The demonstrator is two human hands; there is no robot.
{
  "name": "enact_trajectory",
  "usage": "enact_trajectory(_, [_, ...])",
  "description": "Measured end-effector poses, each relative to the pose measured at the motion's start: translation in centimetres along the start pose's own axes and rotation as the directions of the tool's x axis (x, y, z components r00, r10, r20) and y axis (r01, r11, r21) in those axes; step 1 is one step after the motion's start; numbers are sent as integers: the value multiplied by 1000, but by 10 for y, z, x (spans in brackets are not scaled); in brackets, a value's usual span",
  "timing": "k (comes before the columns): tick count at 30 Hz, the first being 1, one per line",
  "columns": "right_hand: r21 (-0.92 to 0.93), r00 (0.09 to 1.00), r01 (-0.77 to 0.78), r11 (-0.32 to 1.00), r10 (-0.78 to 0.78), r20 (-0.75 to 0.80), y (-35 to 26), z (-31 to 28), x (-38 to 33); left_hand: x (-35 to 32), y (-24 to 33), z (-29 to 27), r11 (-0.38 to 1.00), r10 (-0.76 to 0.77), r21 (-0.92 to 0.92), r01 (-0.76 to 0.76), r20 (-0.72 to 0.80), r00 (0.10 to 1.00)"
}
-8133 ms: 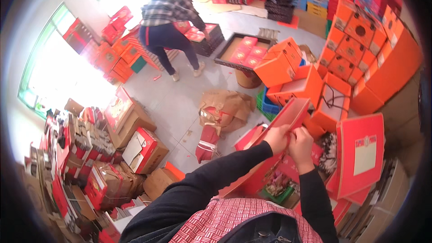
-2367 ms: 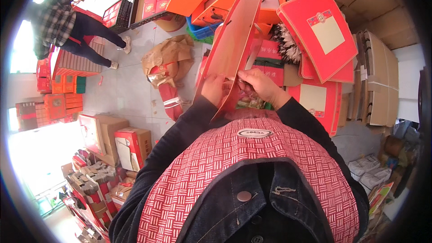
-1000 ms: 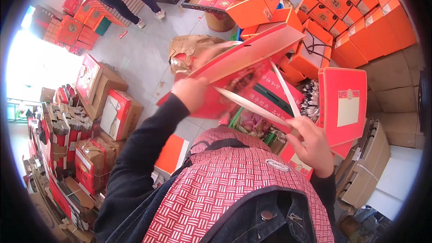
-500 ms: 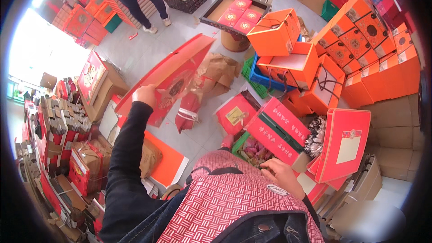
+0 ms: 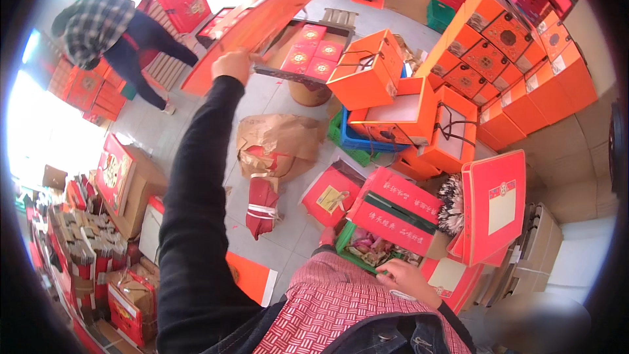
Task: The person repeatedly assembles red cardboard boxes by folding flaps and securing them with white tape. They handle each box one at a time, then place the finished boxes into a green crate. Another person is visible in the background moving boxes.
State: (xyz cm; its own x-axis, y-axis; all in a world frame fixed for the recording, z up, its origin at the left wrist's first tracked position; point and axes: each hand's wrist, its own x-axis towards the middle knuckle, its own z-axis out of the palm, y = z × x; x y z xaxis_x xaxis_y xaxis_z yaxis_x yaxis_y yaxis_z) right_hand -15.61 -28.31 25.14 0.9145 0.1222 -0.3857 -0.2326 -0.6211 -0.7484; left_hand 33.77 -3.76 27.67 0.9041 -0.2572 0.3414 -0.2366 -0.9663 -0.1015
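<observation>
- Covering the most ground, the pale grey tiled floor (image 5: 262, 101) lay under heaps of red and orange packaging on every side.
- Stacked orange square cardboard gift boxes (image 5: 511, 46) rose as a wall at the upper right, well apart from both hands.
- Bent over at the upper left, a co-worker in a checked jacket and dark trousers (image 5: 105, 26) stood among more red boxes.
- Held high and stretched out away from the body, the long flat red-orange cardboard sheet (image 5: 262, 19) ran slantwise above the floor, its lower long edge in the left hand (image 5: 232, 65).
- That hand's fingers were curled shut on the sheet's edge, at the end of a black sleeve.
- Below the sheet, a dark tray of small red square boxes (image 5: 308, 49) sat on a round tub.
- An open orange carton with black cord handles (image 5: 400, 115) stood over a blue plastic crate (image 5: 367, 141).
- Crumpled brown wrapping paper (image 5: 275, 144) lay mid-floor, with a tied red bundle (image 5: 262, 200) just below it.
- Near the body, a red rectangular lidded box (image 5: 400, 213) leaned over a green crate of packets (image 5: 367, 252).
- The right hand (image 5: 406, 278) rested low by that crate, fingers loosely spread, holding nothing that could be seen.
</observation>
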Motion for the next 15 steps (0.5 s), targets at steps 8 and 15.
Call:
enact_trajectory(8, [47,997,-52,998,55,-56,7,5,-7,-78,138,166,981,191,-78,-177,260,946])
enact_trajectory(15, [115,934,283,952,-246,-261,-45,-36,55,-219,244,147,914,402,-355,-193,743,535])
